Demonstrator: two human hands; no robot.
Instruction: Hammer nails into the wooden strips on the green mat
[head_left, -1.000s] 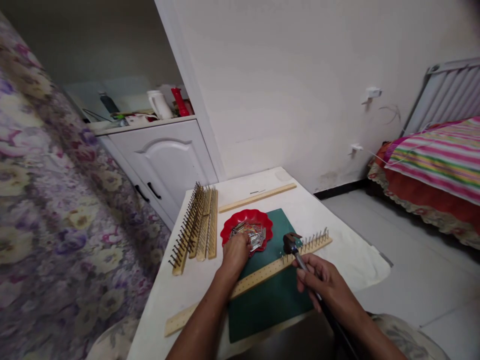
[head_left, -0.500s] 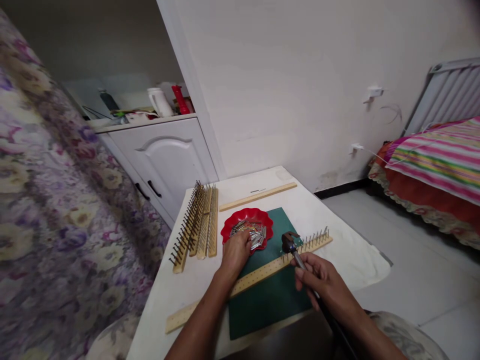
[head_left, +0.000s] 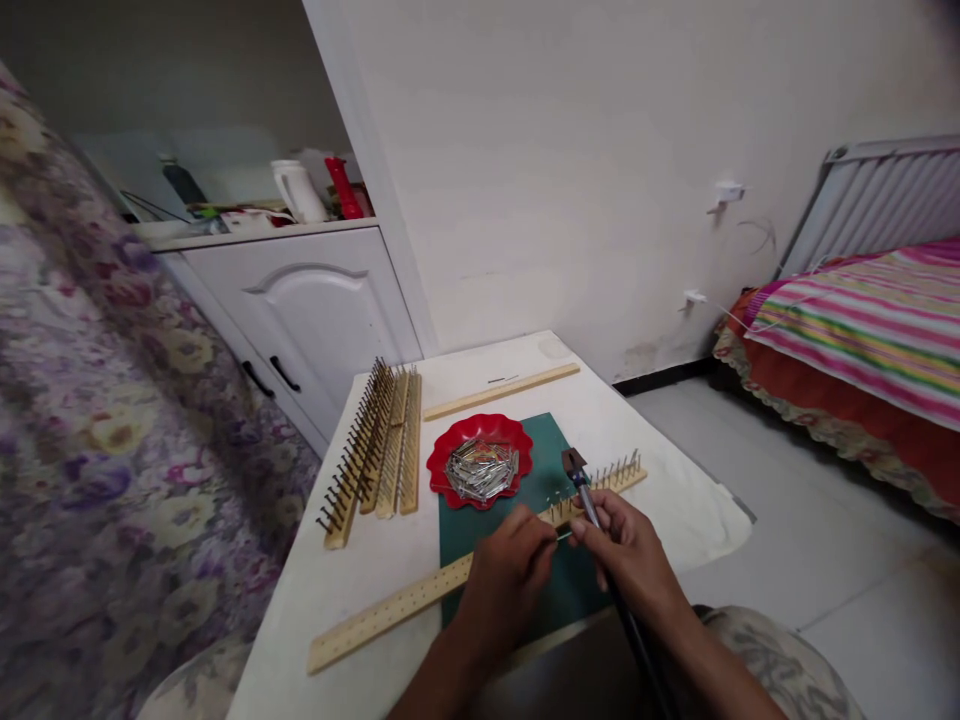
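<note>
**Two hands meet over a drilled wooden strip on a white counter**

The white counter (head_left: 292, 600) stands with its far edge close to a pale wall (head_left: 562, 180). Left of it are a floral curtain (head_left: 112, 420) and one white cabinet door (head_left: 322, 310), with two dark handles in view. The cabinet top (head_left: 262, 228) bears one white jug (head_left: 300, 190), one red bottle-shaped item (head_left: 343, 187) and one dark bottle (head_left: 182, 183). Two white plugs (head_left: 727, 192) show on the wall. To the right, past grey floor tiles (head_left: 690, 430), is one bed (head_left: 870, 320) with a striped cover.

One green mat (head_left: 540, 455) lies by the counter's near edge. Across it runs one drilled wooden strip (head_left: 405, 605), from near the left edge up towards the right edge, with upright nails (head_left: 619, 470) at its right end, too crowded to count surely.

The left hand (head_left: 506, 570) is closed, its fingertips pinching one thin shiny piece (head_left: 564, 537) above the strip. The right hand (head_left: 626, 545) grips one hammer (head_left: 576, 465) by the shaft, its head raised beside the nails.

One red scalloped dish (head_left: 442, 450) of many loose nails (head_left: 484, 470) overlaps the mat's far left corner. Near the counter's left edge lie at least four nail-studded strips (head_left: 410, 450). Towards the far edge are one plain strip (head_left: 502, 392) and two small dark slivers (head_left: 496, 380).
</note>
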